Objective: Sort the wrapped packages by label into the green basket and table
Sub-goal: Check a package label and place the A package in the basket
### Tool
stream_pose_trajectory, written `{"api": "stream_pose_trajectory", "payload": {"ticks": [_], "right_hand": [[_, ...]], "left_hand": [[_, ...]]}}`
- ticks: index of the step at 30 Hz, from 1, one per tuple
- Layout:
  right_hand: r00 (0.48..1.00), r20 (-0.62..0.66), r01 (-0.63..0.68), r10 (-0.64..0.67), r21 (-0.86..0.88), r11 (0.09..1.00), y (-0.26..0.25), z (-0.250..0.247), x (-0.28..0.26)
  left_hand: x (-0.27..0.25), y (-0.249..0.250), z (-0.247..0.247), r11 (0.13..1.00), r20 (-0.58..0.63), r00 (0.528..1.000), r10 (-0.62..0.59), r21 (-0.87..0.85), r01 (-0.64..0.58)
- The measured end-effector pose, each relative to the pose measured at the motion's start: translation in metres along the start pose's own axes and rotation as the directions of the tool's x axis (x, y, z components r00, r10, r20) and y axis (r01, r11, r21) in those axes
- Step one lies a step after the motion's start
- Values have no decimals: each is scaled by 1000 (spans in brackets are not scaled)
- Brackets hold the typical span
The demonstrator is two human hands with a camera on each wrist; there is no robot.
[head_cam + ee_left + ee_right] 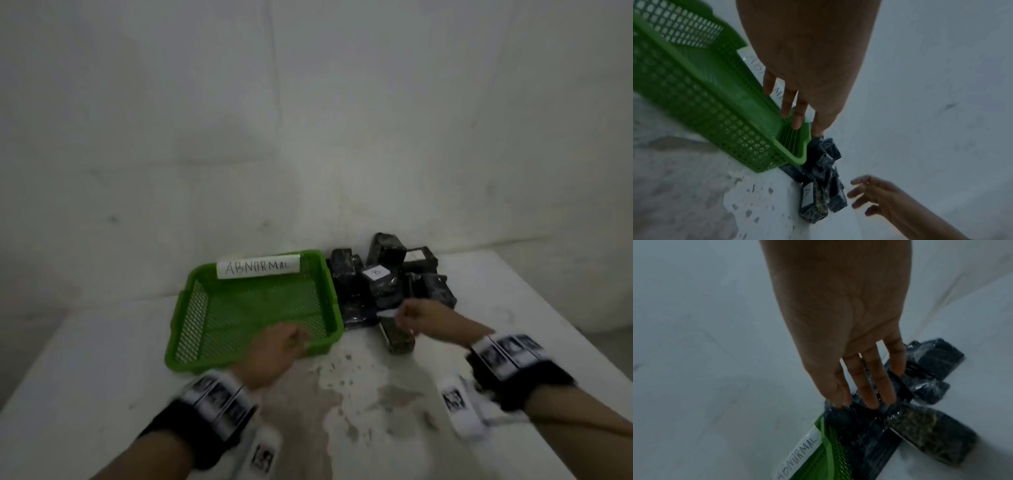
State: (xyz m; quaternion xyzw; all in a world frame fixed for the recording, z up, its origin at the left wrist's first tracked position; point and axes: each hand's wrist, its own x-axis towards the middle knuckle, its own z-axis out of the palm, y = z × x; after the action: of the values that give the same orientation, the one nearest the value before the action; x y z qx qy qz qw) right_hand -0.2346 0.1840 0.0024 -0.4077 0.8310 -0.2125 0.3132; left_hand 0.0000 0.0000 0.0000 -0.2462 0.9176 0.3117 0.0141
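Note:
The green mesh basket (178, 318) with a white ABNORMAL label (258, 266) stands empty on the white table (513, 308). To its right lies a pile of dark wrapped packages (346, 274). One package shows a B label (376, 272), and a front package with greenish contents (399, 339) bears an A label (807, 194). My left hand (291, 339) hovers over the basket's near right corner, fingers straight (791, 110), holding nothing. My right hand (407, 313) reaches over the pile with fingers spread (865, 395), just above the dark packages (869, 434).
The table backs onto a pale wall (308, 137). Brown stains (342, 394) mark the table in front of the basket. The table's right edge (565, 308) runs diagonally beside the pile.

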Motion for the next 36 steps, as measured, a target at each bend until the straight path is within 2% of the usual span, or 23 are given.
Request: {"api": "stream_pose_trajectory", "payload": {"ticks": [2,3,5,8,11,14,18,21,26,31,34,36], "right_hand": [[993,-115,-32,41,81,996,-3,0,32],[987,-146,-51,61,73,996,-3,0,49],[975,-197,-97,99,21,995,-1,-1,79],[964,-219,-173,148,-97,980,10,-2,108],[936,-290,-234,200,-88,968,12,-8,132],[918,-355,-198,176,-26,980,6,-10,157],[931,-346,-126,119,2,992,-21,-8,183],[945,-307,-111,114,28,993,-40,3,196],[945,-297,-158,137,-49,986,-48,18,202],[932,-309,-166,191,105,981,-46,14,194],[883,-397,-181,251,204,962,-42,10,180],[858,-433,-122,276,351,928,-39,5,167]], "left_hand": [[29,5,22,995,-74,992,-102,-15,101],[41,7,32,989,-71,986,-150,4,150],[60,14,49,965,-16,967,-256,54,256],[76,17,62,934,50,937,-345,123,337],[92,11,65,905,172,889,-424,132,406],[102,5,64,894,290,846,-447,175,412],[108,11,56,889,384,805,-453,124,441],[109,15,54,882,373,804,-463,102,461],[109,19,51,877,379,795,-473,112,468],[107,17,51,884,376,804,-460,111,454],[101,16,46,895,376,823,-426,44,443],[97,15,44,890,361,836,-413,-38,455]]}}
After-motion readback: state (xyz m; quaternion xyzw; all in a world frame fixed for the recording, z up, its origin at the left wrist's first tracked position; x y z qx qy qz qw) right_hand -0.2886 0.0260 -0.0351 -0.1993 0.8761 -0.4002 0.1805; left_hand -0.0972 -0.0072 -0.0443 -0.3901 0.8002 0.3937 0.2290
